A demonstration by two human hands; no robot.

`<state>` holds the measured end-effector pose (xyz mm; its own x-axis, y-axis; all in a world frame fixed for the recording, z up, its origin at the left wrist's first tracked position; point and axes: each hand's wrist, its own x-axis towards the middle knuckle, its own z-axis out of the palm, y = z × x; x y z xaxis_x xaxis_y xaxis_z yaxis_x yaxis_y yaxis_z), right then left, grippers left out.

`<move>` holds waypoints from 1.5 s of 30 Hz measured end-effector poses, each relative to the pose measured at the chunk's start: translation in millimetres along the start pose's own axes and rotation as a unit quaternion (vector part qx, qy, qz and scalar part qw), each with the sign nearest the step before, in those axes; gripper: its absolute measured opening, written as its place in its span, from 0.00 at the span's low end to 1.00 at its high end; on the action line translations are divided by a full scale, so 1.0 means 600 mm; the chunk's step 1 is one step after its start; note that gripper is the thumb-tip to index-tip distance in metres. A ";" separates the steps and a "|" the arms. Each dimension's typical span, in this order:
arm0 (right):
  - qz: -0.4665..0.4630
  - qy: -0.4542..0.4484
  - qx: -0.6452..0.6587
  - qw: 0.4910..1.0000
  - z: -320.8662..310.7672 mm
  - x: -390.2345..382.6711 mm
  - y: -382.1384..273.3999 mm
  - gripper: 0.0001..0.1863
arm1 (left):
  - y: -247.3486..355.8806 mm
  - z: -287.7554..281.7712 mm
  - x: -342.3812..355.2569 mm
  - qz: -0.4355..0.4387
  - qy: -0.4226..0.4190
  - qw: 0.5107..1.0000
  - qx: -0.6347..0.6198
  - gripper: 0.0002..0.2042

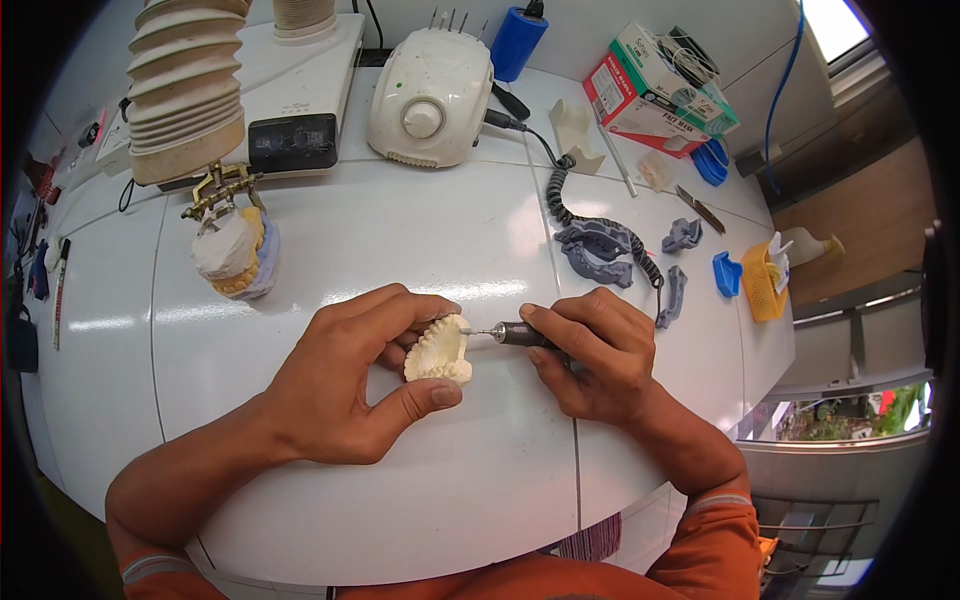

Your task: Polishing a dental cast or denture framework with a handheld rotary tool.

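A cream plaster dental model (437,348) with a row of moulded teeth is gripped between the thumb and fingers of my left hand (362,375). My right hand (598,350) holds a dark rotary handpiece (520,334) like a pen. Its metal bur points left and meets the model's upper right edge, or lies very close to it. A coiled black cord (560,200) runs from the handpiece to a white control unit (430,100) with a round knob. The fingertips of my left hand behind the model are partly hidden.
A plaster model on a brass articulator (235,250) stands at left under a ribbed suction hose (187,80). Grey impression pieces (597,250), a knife (700,208), a blue piece (727,273) and a yellow basket (765,283) lie at right. Boxes (660,90) stand at the back right.
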<state>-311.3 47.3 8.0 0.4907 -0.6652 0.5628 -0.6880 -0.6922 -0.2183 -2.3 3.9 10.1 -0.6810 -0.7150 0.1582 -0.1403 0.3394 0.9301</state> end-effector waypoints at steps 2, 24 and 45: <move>0.001 -0.001 0.002 1.000 -0.001 0.000 -0.001 0.26 | 0.000 0.000 0.000 0.009 0.007 1.000 0.000 0.28; -0.001 -0.004 0.005 1.000 -0.002 0.003 -0.004 0.26 | 0.004 -0.004 -0.001 -0.004 -0.008 1.000 0.007 0.29; -0.002 -0.014 0.003 1.000 -0.003 0.003 -0.004 0.26 | 0.002 -0.003 -0.001 -0.004 -0.007 1.000 0.005 0.29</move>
<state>-310.0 48.4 11.0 0.5088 -0.6694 0.5412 -0.6824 -0.6969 -0.2205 -1.0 3.8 11.9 -0.6900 -0.7091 0.1455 -0.1537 0.3399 0.9278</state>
